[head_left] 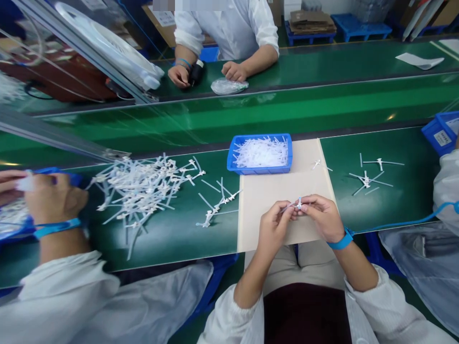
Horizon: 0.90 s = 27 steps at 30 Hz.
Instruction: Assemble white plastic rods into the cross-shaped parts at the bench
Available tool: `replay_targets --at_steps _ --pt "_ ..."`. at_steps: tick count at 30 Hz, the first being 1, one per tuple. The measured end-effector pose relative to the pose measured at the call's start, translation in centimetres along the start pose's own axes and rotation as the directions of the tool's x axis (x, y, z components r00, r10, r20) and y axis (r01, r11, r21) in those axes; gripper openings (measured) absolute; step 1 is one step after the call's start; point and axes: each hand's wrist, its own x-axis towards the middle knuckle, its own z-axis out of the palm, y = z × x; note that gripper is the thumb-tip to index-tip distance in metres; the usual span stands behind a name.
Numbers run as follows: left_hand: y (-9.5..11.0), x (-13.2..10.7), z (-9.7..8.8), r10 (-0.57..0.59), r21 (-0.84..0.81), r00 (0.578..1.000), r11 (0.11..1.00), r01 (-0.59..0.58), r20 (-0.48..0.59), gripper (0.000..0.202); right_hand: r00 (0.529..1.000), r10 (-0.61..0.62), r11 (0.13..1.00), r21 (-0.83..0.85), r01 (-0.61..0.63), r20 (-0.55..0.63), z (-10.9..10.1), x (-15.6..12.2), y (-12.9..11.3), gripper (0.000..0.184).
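My left hand (275, 223) is closed in a pinch on a thin pale tube (288, 207), above the front part of a beige board. Close against it, my right hand (322, 217) pinches a small white fitting (299, 202) that meets the tube's end. Whether the tube sits inside the fitting is too small to tell. A blue bin (260, 169) full of short translucent tubes (261, 152) stands at the board's far edge. Another small white fitting (316, 164) lies on the board beyond my right hand.
The beige board (276, 191) lies on a green table (186, 243). A heap of white fittings with tubes (139, 184) is on the left; several more (366, 180) lie right. A co-worker's hand (57, 196) is far left, another person's hands (234, 71) across. A blue cord (394, 224) runs from my right wristband.
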Motion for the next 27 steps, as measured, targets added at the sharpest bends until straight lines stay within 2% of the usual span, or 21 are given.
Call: replay_targets --at_steps 6,16,27 --pt "0.7 -0.1 -0.2 -0.022 -0.002 1.000 1.000 0.022 0.007 0.021 1.000 -0.020 0.999 -0.042 0.020 0.013 0.2 -0.3 -0.6 0.016" --pt "0.8 -0.2 -0.5 -0.003 0.030 1.000 1.000 0.002 0.027 0.016 1.000 0.027 0.998 -0.056 -0.027 0.000 0.6 -0.6 -1.3 0.018" --pt "0.7 -0.2 -0.1 0.035 0.091 0.999 0.995 -0.033 -0.021 0.016 0.999 -0.034 0.990 -0.137 0.035 0.014 0.3 -0.3 -1.0 0.019"
